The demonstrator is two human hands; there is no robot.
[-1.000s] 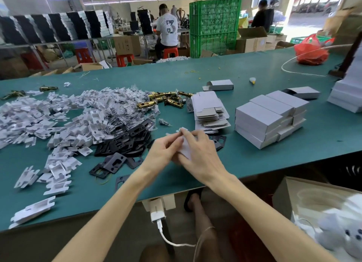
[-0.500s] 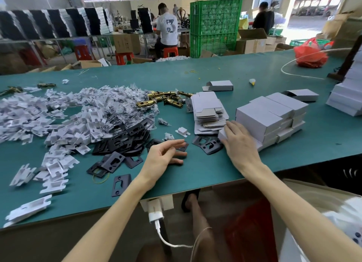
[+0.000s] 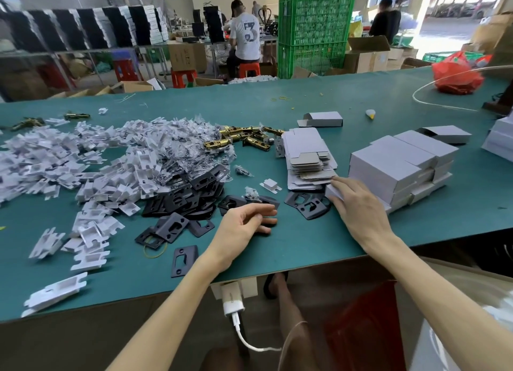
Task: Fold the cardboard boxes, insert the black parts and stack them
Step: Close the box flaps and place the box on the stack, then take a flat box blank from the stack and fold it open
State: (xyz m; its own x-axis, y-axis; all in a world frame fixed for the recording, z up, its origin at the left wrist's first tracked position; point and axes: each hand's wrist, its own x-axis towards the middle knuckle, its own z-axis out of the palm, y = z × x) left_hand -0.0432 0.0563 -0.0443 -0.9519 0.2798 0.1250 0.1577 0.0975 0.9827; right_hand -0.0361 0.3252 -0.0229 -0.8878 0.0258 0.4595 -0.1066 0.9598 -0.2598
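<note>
The right hand (image 3: pixel 358 206) is laid on a folded white box (image 3: pixel 331 190), which is set against the near left foot of the stack of folded boxes (image 3: pixel 399 162); its fingers are stretched nearly straight over the lid, and nothing is clasped. The left hand (image 3: pixel 244 225) is held low over the green table (image 3: pixel 305 248), its fingers loosely curled and released, nothing grasped. Black plates (image 3: pixel 188 201) are heaped just beyond it; a loose black plate (image 3: pixel 308 204) lies between the hands, just beside the box. Flat box blanks (image 3: pixel 305 148) are piled close behind the right hand; brass latches (image 3: pixel 244 138) and a wide drift of white inserts (image 3: pixel 69 159) are spread to the left; a red bag (image 3: pixel 455 75) is seen at the far right.
</note>
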